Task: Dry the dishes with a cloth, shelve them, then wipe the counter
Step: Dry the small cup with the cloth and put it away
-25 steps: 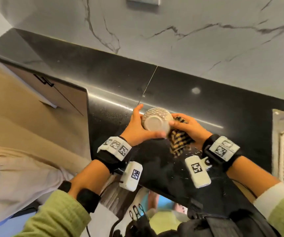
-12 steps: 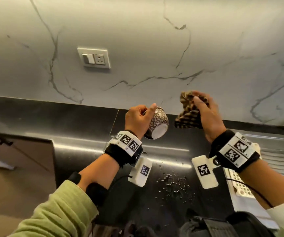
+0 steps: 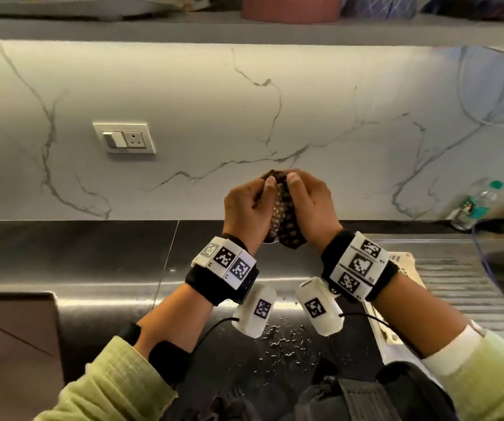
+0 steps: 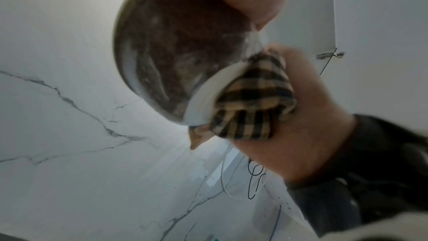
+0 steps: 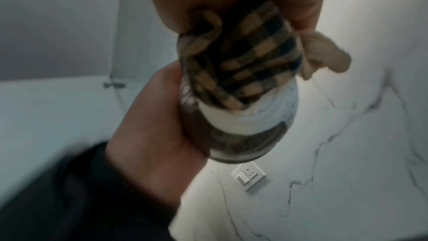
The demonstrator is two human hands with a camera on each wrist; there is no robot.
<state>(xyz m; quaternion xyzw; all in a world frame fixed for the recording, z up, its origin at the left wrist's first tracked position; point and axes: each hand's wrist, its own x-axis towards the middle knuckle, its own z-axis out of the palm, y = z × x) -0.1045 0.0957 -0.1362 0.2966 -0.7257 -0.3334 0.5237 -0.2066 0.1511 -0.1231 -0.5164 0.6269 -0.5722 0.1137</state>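
A small patterned cup (image 3: 275, 211) with a white inside is held up in front of the marble wall, above the dark counter (image 3: 92, 262). My left hand (image 3: 246, 208) grips the cup (image 4: 166, 61) round its body. My right hand (image 3: 308, 205) holds a brown-and-beige checked cloth (image 3: 287, 226) pressed against the cup's mouth. In the wrist views the cloth (image 4: 252, 102) (image 5: 241, 65) is pushed into the cup's white opening (image 5: 252, 114). Much of the cup is hidden between the two hands in the head view.
Water drops (image 3: 284, 341) lie on the counter near its front edge. A white perforated dish rack (image 3: 402, 262) stands to the right on a ribbed drainboard (image 3: 463, 284). A plastic bottle (image 3: 475, 205) stands at the wall. A wall socket (image 3: 124, 138) is left; a shelf (image 3: 244, 28) with items runs overhead.
The hands were apart half a second ago; now they have come together, with the cloth pushed into the cup. The view has tilted up, showing the shelf.
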